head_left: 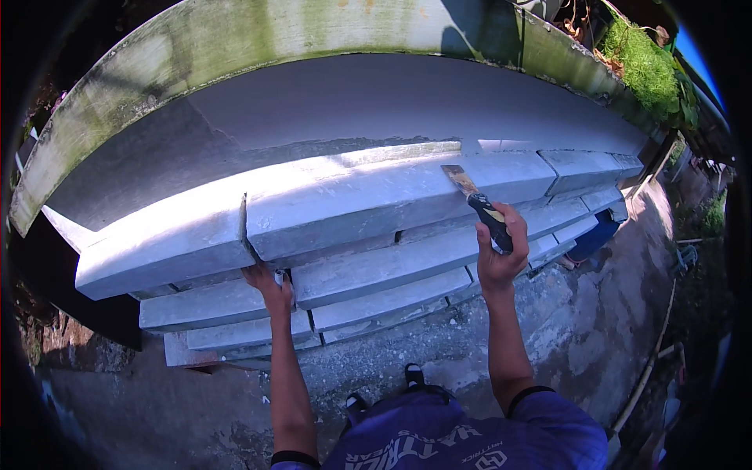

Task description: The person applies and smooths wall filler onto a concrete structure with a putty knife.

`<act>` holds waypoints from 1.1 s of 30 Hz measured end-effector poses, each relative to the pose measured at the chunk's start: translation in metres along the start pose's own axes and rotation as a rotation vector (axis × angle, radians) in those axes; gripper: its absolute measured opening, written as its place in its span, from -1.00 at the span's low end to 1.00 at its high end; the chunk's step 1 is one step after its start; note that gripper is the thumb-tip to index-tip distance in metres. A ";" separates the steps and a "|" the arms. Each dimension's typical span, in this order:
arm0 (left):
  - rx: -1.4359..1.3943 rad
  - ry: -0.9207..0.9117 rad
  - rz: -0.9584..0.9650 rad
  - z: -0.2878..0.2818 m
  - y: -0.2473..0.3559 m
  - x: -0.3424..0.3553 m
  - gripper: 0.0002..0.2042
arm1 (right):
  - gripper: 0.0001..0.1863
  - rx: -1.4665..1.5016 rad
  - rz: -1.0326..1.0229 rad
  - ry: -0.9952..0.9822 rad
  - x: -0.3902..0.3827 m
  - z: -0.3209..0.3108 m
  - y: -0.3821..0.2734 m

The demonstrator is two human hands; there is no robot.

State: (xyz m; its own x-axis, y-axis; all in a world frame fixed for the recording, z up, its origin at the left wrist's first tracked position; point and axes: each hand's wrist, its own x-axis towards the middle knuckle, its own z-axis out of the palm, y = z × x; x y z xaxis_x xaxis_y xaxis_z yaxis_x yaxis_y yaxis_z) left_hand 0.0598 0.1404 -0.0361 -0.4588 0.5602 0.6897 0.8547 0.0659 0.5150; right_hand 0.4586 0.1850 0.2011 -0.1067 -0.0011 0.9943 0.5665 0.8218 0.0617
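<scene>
My right hand (501, 251) grips the dark handle of a putty knife (487, 219), whose worn metal blade (458, 178) rests at the face of the upper white, block-like masonry ledge (399, 196). My left hand (270, 286) is lower, at a vertical gap below that ledge, with a small white cylindrical object (280, 279) in it; its fingertips are partly hidden. The stepped ledges (376, 298) have narrow dark grooves between segments. Behind them is a smooth grey curved surface (423, 102) with a rough patch edge.
A curved, moss-stained rim (329, 23) arches over the back, with plants (642, 70) at upper right. A weathered concrete floor (580, 329) lies under my sandalled feet. Long poles (650, 352) lie at the right, and a dark blue object (591, 239) sits past the ledges.
</scene>
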 end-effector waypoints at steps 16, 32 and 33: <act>-0.102 0.018 0.079 -0.012 0.015 0.008 -0.16 | -0.58 0.167 0.187 0.041 -0.027 0.035 -0.043; -0.118 -0.044 0.037 -0.018 0.019 0.007 -0.22 | -0.59 -0.004 0.147 -0.075 -0.005 0.036 -0.086; -0.115 -0.033 0.044 -0.017 0.018 0.008 -0.21 | -0.59 -0.004 0.147 -0.075 -0.002 0.039 -0.091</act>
State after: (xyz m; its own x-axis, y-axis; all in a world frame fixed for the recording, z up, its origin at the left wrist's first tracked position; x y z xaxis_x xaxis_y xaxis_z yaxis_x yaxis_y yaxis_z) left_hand 0.0679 0.1318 -0.0127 -0.4119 0.5875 0.6966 0.8391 -0.0536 0.5414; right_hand 0.3756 0.1321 0.1896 -0.0827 0.1617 0.9834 0.5836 0.8077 -0.0837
